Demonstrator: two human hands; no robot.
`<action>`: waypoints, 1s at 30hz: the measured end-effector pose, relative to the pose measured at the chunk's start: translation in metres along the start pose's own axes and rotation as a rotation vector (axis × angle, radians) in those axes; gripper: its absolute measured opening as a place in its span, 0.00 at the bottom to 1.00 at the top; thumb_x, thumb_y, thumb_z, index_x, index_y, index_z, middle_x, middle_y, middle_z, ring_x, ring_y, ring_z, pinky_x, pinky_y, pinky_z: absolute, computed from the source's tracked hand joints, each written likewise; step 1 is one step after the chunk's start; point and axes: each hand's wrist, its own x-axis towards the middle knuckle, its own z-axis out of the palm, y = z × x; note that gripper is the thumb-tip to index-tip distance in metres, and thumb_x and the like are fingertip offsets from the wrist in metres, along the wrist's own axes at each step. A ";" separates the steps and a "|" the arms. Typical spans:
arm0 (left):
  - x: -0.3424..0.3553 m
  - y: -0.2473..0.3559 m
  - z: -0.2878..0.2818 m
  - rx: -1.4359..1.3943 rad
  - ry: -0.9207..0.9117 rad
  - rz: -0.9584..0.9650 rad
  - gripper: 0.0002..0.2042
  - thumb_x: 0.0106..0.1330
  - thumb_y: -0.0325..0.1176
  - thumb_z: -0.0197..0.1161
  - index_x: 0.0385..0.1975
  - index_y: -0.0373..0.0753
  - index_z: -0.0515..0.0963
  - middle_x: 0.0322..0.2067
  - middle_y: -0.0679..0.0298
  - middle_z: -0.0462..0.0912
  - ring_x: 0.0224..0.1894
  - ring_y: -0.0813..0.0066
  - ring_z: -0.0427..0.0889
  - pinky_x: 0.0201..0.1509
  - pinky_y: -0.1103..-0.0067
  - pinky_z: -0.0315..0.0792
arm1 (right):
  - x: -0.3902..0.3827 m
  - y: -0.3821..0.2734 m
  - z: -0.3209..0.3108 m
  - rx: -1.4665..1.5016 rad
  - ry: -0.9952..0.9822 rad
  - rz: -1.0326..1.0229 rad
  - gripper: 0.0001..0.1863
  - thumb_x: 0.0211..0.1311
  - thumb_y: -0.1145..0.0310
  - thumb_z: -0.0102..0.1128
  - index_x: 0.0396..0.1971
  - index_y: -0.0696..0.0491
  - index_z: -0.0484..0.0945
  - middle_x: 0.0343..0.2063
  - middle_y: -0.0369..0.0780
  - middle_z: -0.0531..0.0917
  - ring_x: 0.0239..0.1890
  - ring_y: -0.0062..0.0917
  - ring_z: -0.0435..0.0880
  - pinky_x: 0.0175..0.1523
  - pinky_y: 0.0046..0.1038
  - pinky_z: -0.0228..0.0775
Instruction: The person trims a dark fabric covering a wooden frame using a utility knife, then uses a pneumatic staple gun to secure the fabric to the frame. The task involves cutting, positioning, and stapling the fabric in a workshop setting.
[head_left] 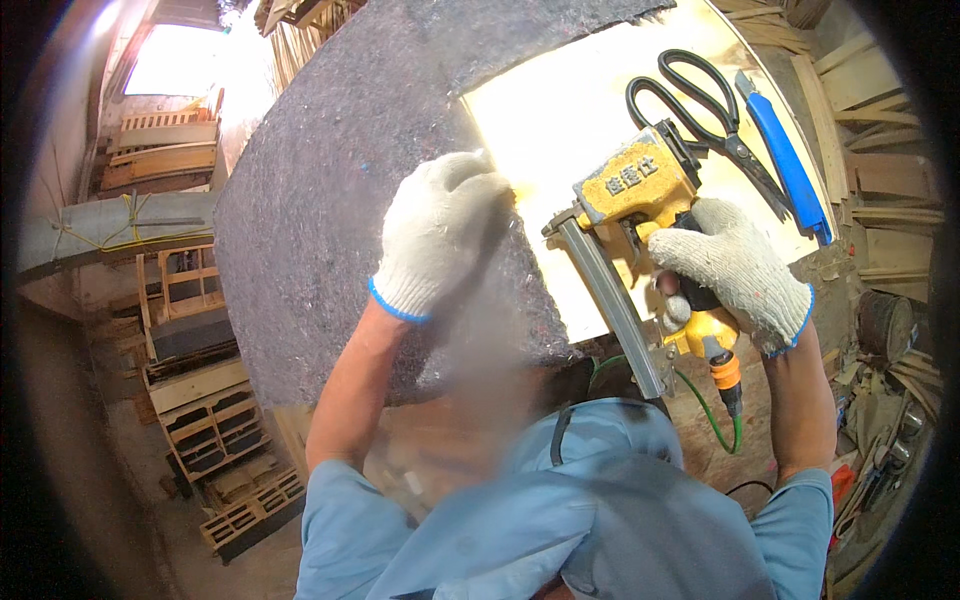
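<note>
My right hand (735, 265), in a white knit glove with a blue cuff, is wrapped round the black grip of a yellow pneumatic staple gun (640, 185). The gun's long grey magazine (612, 310) slants down toward me. A grey felt sheet (310, 220) covers the left and far parts of a pale board (560, 110). At the felt's right edge, my gloved left hand (440, 225) is closed, its curled fingers pinching the felt; the fingertips are partly hidden. Beyond the gun lie black-handled scissors (735, 145), with a blue utility knife (785, 150) to their right, both on the bare board.
A green air hose (715, 420) runs from an orange fitting (725, 372) under the gun. Slatted wooden frames (215, 430) stand on the floor at left, near a grey beam (150, 225). Wood strips (890, 215) and a brown roll (885, 325) are at right.
</note>
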 end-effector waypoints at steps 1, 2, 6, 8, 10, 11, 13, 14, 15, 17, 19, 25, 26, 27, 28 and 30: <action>-0.003 0.000 0.001 -0.025 0.026 -0.031 0.12 0.58 0.22 0.65 0.42 0.40 0.84 0.47 0.56 0.83 0.52 0.52 0.82 0.58 0.65 0.76 | -0.002 -0.004 0.001 0.015 -0.009 0.011 0.19 0.62 0.60 0.70 0.36 0.64 0.79 0.24 0.39 0.84 0.22 0.18 0.82 0.27 0.21 0.76; -0.007 -0.001 0.003 -0.041 0.036 -0.077 0.11 0.59 0.22 0.65 0.42 0.39 0.83 0.47 0.56 0.84 0.52 0.52 0.82 0.58 0.65 0.76 | -0.003 -0.006 0.002 0.030 -0.019 0.022 0.19 0.62 0.60 0.70 0.36 0.64 0.80 0.24 0.40 0.84 0.22 0.18 0.82 0.28 0.21 0.76; -0.016 -0.009 0.006 -0.064 0.035 -0.165 0.08 0.62 0.23 0.64 0.41 0.36 0.83 0.45 0.54 0.84 0.50 0.53 0.83 0.58 0.66 0.76 | -0.004 -0.009 0.004 -0.073 0.037 0.029 0.21 0.62 0.59 0.70 0.35 0.65 0.79 0.24 0.40 0.84 0.23 0.18 0.84 0.29 0.21 0.77; -0.013 -0.006 0.005 -0.058 0.031 -0.160 0.08 0.62 0.24 0.64 0.41 0.36 0.83 0.45 0.54 0.84 0.49 0.53 0.83 0.57 0.66 0.76 | -0.003 -0.009 0.004 -0.048 0.038 0.030 0.21 0.62 0.59 0.71 0.36 0.66 0.80 0.24 0.40 0.85 0.24 0.18 0.84 0.29 0.21 0.77; -0.008 -0.005 0.009 -0.054 0.082 -0.124 0.10 0.63 0.25 0.64 0.43 0.38 0.83 0.42 0.56 0.83 0.46 0.54 0.83 0.53 0.66 0.76 | -0.002 -0.007 0.003 -0.035 0.049 0.027 0.22 0.62 0.58 0.71 0.36 0.66 0.80 0.23 0.39 0.84 0.24 0.18 0.84 0.30 0.21 0.77; -0.006 -0.005 0.009 -0.044 0.074 -0.106 0.10 0.63 0.25 0.64 0.43 0.38 0.84 0.41 0.56 0.83 0.45 0.54 0.83 0.52 0.66 0.76 | 0.001 -0.003 0.002 -0.032 0.061 0.030 0.22 0.62 0.58 0.71 0.36 0.66 0.80 0.23 0.39 0.84 0.24 0.18 0.84 0.30 0.21 0.77; 0.000 -0.009 0.007 -0.027 0.026 -0.076 0.11 0.63 0.26 0.65 0.45 0.40 0.84 0.39 0.58 0.82 0.43 0.56 0.83 0.49 0.66 0.76 | 0.002 -0.002 0.005 -0.007 0.103 0.029 0.22 0.62 0.58 0.71 0.37 0.66 0.79 0.23 0.38 0.84 0.24 0.18 0.83 0.30 0.21 0.77; 0.001 -0.011 0.007 -0.040 0.020 -0.069 0.11 0.62 0.25 0.64 0.44 0.40 0.84 0.40 0.58 0.82 0.44 0.56 0.83 0.50 0.66 0.76 | 0.000 -0.003 0.007 0.014 0.129 0.024 0.22 0.62 0.58 0.71 0.37 0.66 0.79 0.23 0.38 0.83 0.24 0.18 0.83 0.29 0.21 0.77; 0.001 -0.013 0.005 -0.049 0.008 -0.063 0.11 0.62 0.25 0.64 0.44 0.40 0.84 0.40 0.58 0.82 0.44 0.56 0.83 0.50 0.66 0.76 | 0.000 -0.003 0.010 0.042 0.149 0.021 0.22 0.62 0.59 0.71 0.38 0.66 0.79 0.23 0.38 0.83 0.24 0.18 0.82 0.29 0.21 0.76; 0.001 -0.018 0.006 -0.078 0.007 -0.055 0.12 0.61 0.23 0.64 0.44 0.40 0.84 0.40 0.57 0.82 0.45 0.55 0.83 0.51 0.66 0.77 | -0.003 -0.009 0.013 0.079 0.160 0.037 0.21 0.63 0.60 0.70 0.39 0.66 0.79 0.23 0.37 0.82 0.23 0.18 0.82 0.28 0.20 0.76; 0.000 -0.021 0.007 -0.108 0.017 -0.057 0.12 0.60 0.22 0.64 0.44 0.40 0.84 0.40 0.57 0.82 0.45 0.55 0.83 0.52 0.66 0.77 | -0.004 -0.013 0.011 0.088 0.126 0.072 0.20 0.64 0.62 0.69 0.41 0.66 0.78 0.23 0.37 0.82 0.23 0.18 0.82 0.28 0.20 0.75; -0.002 -0.017 0.011 -0.120 0.045 -0.131 0.10 0.61 0.21 0.62 0.41 0.37 0.83 0.41 0.55 0.83 0.45 0.55 0.83 0.52 0.67 0.77 | 0.002 -0.011 0.001 -0.101 0.012 0.062 0.20 0.62 0.66 0.65 0.47 0.67 0.78 0.24 0.38 0.83 0.23 0.18 0.82 0.29 0.22 0.76; -0.001 -0.012 0.011 -0.125 0.053 -0.181 0.09 0.62 0.22 0.62 0.40 0.36 0.83 0.40 0.54 0.83 0.45 0.56 0.83 0.51 0.67 0.77 | -0.003 -0.020 0.001 0.024 -0.033 0.125 0.20 0.62 0.68 0.65 0.48 0.67 0.78 0.25 0.39 0.84 0.25 0.18 0.83 0.30 0.22 0.76; 0.002 -0.005 0.010 -0.126 0.062 -0.226 0.08 0.63 0.22 0.62 0.40 0.36 0.83 0.39 0.54 0.83 0.44 0.56 0.84 0.51 0.68 0.77 | -0.004 -0.021 -0.001 0.070 -0.066 0.131 0.20 0.62 0.68 0.65 0.48 0.68 0.78 0.27 0.39 0.84 0.26 0.18 0.83 0.30 0.22 0.76; 0.004 0.001 0.010 -0.127 0.071 -0.272 0.07 0.64 0.23 0.62 0.39 0.35 0.82 0.39 0.53 0.83 0.44 0.56 0.84 0.50 0.68 0.76 | -0.003 -0.021 -0.003 0.115 -0.100 0.140 0.20 0.63 0.68 0.65 0.49 0.68 0.78 0.28 0.40 0.85 0.26 0.18 0.83 0.31 0.22 0.76; 0.003 0.011 0.013 -0.109 0.117 -0.448 0.06 0.66 0.27 0.62 0.39 0.35 0.82 0.36 0.53 0.83 0.41 0.56 0.84 0.48 0.68 0.77 | 0.003 -0.013 -0.009 -0.003 -0.142 0.055 0.22 0.63 0.65 0.65 0.49 0.67 0.78 0.29 0.40 0.84 0.28 0.19 0.82 0.34 0.23 0.76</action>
